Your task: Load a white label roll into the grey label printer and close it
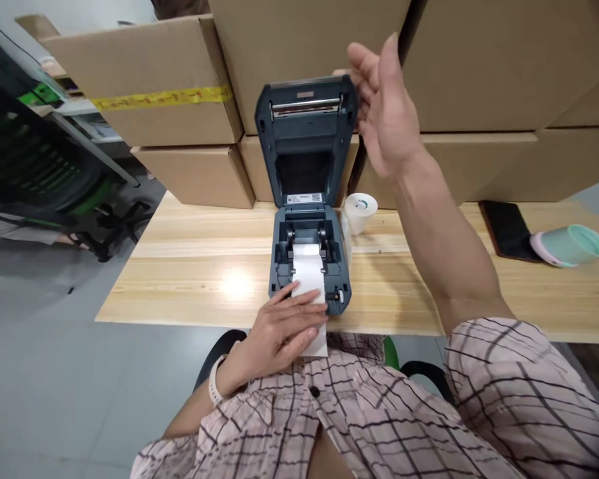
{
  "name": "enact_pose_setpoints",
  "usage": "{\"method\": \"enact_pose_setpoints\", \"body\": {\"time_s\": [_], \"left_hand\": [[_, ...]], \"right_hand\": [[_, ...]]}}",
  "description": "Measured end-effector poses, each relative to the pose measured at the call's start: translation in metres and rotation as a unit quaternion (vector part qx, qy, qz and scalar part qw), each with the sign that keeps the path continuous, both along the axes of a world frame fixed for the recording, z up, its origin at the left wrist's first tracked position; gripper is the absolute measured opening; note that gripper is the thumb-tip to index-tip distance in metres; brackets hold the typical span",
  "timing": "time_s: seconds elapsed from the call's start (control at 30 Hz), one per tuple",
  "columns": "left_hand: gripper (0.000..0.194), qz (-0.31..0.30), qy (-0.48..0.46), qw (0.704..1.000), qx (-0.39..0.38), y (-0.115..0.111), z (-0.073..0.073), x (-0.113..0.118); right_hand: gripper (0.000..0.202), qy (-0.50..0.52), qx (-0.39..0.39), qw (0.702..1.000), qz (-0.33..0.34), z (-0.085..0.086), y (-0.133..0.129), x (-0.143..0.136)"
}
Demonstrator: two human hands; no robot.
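A dark label printer [276,266] sits on the wooden table with its lid [304,143] raised. White label paper [308,269] runs from inside the printer over its front edge and hangs past the table. My left hand [284,326] lies flat across this paper at the front of the printer, fingers stretched out and pressing on it. At the upper right corner of the lid is my right hand [387,110], its thumb up and apart; some fingers touch the lid's edge or pass behind it, so their tips are partly hidden.
A white label roll [361,211] stands right of the printer. Farther right lie a black phone [509,229] and a mint-green cup [574,245] on its side. Stacked cardboard boxes [299,33] line the back of the table [180,266]. An office chair [40,146] is at left.
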State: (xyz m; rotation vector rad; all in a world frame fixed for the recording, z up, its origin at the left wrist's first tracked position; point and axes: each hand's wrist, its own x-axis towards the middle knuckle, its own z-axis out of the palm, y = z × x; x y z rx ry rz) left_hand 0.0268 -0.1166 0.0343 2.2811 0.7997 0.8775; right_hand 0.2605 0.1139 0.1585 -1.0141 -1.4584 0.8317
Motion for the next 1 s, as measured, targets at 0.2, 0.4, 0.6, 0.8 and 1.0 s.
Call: {"method": "enact_pose_setpoints", "body": {"time_s": [0.2, 0.4, 0.6, 0.8, 1.0], "left_hand": [[0.028, 0.146, -0.233, 0.961, -0.025, -0.009, -0.002, -0.006], [0.048, 0.317, -0.288, 0.903, -0.031, 0.022, -0.018, -0.007], [0.084, 0.214, -0.201, 0.929, -0.224, 0.040, -0.031, 0.001], [0.088, 0.196, -0.234, 0.921, -0.242, 0.040, -0.025, 0.005], [0.072, 0.261, -0.248, 0.918, -0.168, 0.020, -0.028, 0.004]], "right_hand": [[0.059, -0.060, 0.221, 0.973, 0.010, -0.036, -0.077, 0.003], [0.030, -0.211, 0.227, 0.950, 0.023, -0.117, -0.190, -0.006], [0.035, -0.239, 0.190, 0.952, -0.027, -0.153, -0.205, -0.015], [0.041, -0.193, 0.218, 0.955, -0.059, -0.164, -0.202, -0.024], [0.046, -0.201, 0.210, 0.955, -0.065, -0.168, -0.201, -0.026]]}}
